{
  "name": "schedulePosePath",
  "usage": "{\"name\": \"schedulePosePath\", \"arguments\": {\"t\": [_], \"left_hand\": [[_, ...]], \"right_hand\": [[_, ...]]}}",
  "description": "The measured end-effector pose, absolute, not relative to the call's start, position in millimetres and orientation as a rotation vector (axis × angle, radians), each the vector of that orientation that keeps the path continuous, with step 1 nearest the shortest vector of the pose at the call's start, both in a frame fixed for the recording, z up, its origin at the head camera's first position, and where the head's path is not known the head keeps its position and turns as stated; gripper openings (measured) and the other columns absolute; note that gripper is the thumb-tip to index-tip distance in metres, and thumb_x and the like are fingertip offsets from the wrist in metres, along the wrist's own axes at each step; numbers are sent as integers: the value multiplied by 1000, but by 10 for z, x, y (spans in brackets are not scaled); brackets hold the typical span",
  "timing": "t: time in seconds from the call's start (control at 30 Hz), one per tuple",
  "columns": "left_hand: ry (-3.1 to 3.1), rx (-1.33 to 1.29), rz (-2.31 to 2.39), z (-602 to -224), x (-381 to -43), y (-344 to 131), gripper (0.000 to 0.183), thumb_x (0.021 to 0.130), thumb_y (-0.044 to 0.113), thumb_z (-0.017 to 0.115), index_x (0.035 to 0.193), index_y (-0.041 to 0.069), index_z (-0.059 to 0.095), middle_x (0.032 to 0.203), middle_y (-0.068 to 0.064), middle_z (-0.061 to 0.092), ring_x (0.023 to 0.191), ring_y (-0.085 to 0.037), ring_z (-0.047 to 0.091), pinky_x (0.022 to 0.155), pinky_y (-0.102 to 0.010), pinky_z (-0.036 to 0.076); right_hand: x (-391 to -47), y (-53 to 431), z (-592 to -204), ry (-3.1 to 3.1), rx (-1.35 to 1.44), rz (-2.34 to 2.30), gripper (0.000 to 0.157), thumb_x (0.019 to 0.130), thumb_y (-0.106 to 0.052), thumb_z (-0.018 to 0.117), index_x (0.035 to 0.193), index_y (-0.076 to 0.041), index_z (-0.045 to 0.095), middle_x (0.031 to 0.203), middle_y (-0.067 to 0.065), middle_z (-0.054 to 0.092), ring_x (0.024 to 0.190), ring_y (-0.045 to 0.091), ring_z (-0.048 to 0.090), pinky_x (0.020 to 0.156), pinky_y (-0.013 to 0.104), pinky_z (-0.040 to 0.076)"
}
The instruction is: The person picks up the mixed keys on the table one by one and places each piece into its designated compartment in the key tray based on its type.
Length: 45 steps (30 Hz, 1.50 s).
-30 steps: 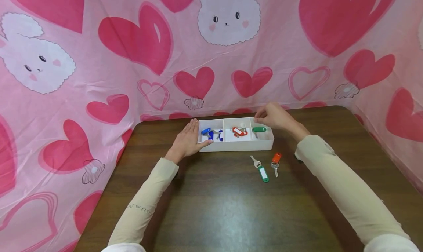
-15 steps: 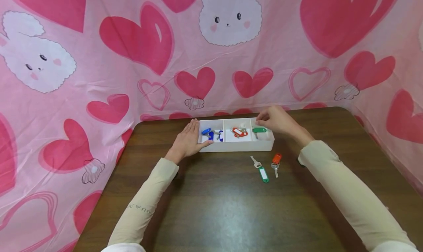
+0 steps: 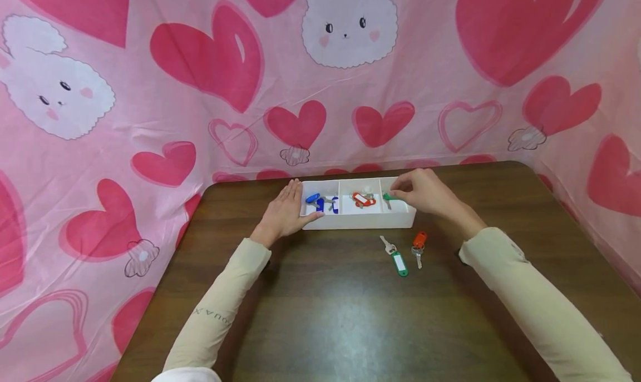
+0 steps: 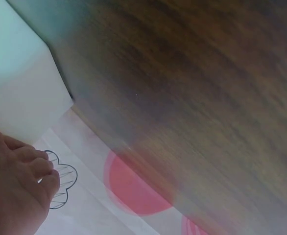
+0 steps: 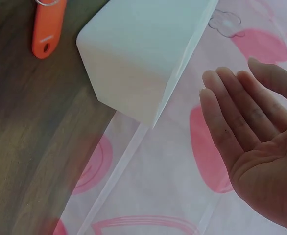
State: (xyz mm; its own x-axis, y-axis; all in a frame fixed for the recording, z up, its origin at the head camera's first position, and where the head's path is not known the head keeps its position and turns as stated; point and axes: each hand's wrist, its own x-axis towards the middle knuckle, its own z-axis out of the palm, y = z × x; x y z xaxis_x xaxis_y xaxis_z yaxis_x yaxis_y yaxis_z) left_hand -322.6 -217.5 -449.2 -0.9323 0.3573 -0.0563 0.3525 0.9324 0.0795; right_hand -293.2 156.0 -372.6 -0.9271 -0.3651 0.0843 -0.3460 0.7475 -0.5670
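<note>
A white box (image 3: 358, 222) with three compartments stands near the back of the table. My left hand (image 3: 285, 212) rests against its left end, fingers straight and thumb along the front wall. Keys with blue tags (image 3: 312, 198) lie in the left compartment, keys with red tags (image 3: 359, 198) in the middle one. Over the right compartment is my right hand (image 3: 428, 193), its fingertips partly covering a key with a green tag (image 3: 388, 197). From the right wrist view, the right hand (image 5: 261, 127) shows extended fingers and a thumb held apart, nothing between them.
On the brown wooden table (image 3: 320, 315), in front of the box, lie a key with a green tag (image 3: 399, 264) and a key with an orange tag (image 3: 419, 239). A pink cloth (image 3: 175, 115) printed with hearts and rabbits hangs behind and at both sides.
My right hand has come down and slightly to the right from the box's back edge, now covering part of the green tag inside. The left hand stays in place.
</note>
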Motion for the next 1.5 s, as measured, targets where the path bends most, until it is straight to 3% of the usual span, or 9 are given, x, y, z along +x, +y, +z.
{"name": "schedulePosePath", "arguments": {"t": [0.3, 0.53, 0.7, 0.93, 1.03, 1.27, 1.5], "left_hand": [[3005, 552, 106, -4503, -3243, -2172, 118, 90, 88, 38, 169, 6, 7, 178, -15, 12, 167, -32, 8, 135, -47, 17], [3008, 550, 117, -4512, -3240, -2173, 117, 90, 87, 38, 169, 7, 7, 178, -15, 12, 167, -32, 8, 135, -47, 17], [3006, 556, 119, -4510, -3236, -2177, 118, 90, 88, 38, 169, 7, 6, 179, -14, 11, 167, -32, 7, 135, -47, 17], [3004, 548, 117, -4496, -3226, -2184, 117, 90, 88, 37, 170, 8, 5, 179, -12, 7, 167, -31, 6, 135, -46, 16], [3004, 542, 123, -4488, -3221, -2184, 117, 90, 88, 37, 170, 8, 4, 179, -12, 7, 167, -30, 5, 135, -46, 17], [3005, 533, 112, -4487, -3218, -2188, 117, 90, 88, 38, 170, 9, 4, 179, -11, 6, 167, -30, 5, 135, -45, 16], [3007, 540, 118, -4485, -3223, -2181, 117, 91, 86, 40, 169, 7, 6, 179, -13, 9, 167, -31, 7, 135, -47, 17]], "right_hand": [[-2724, 1510, -3747, 2880, -581, -954, 17, 97, -17, 76, 111, -9, 82, 105, 8, 82, 92, 24, 63, 81, 33, 53], [-2607, 1480, -3786, 2911, -609, -935, 16, 96, -20, 77, 108, -10, 83, 96, 4, 82, 81, 20, 59, 72, 32, 49], [-2541, 1465, -3829, 2905, -622, -935, 20, 96, -18, 77, 112, -7, 81, 99, 7, 82, 79, 20, 56, 67, 30, 46], [-2431, 1434, -3905, 2909, -632, -930, 20, 96, -20, 77, 111, -7, 82, 102, 8, 82, 87, 20, 68, 76, 33, 55], [-2382, 1428, -3935, 2893, -604, -934, 21, 97, -20, 76, 113, -8, 81, 105, 9, 82, 88, 20, 67, 72, 32, 54], [-2280, 1443, -4044, 2767, -532, -979, 26, 98, -18, 74, 121, -5, 76, 110, 15, 78, 48, 15, 56, 45, 27, 46], [-2235, 1464, -4188, 2824, -632, -883, 27, 94, -18, 79, 118, -6, 77, 106, 7, 80, 82, 16, 62, 65, 25, 51]]}}
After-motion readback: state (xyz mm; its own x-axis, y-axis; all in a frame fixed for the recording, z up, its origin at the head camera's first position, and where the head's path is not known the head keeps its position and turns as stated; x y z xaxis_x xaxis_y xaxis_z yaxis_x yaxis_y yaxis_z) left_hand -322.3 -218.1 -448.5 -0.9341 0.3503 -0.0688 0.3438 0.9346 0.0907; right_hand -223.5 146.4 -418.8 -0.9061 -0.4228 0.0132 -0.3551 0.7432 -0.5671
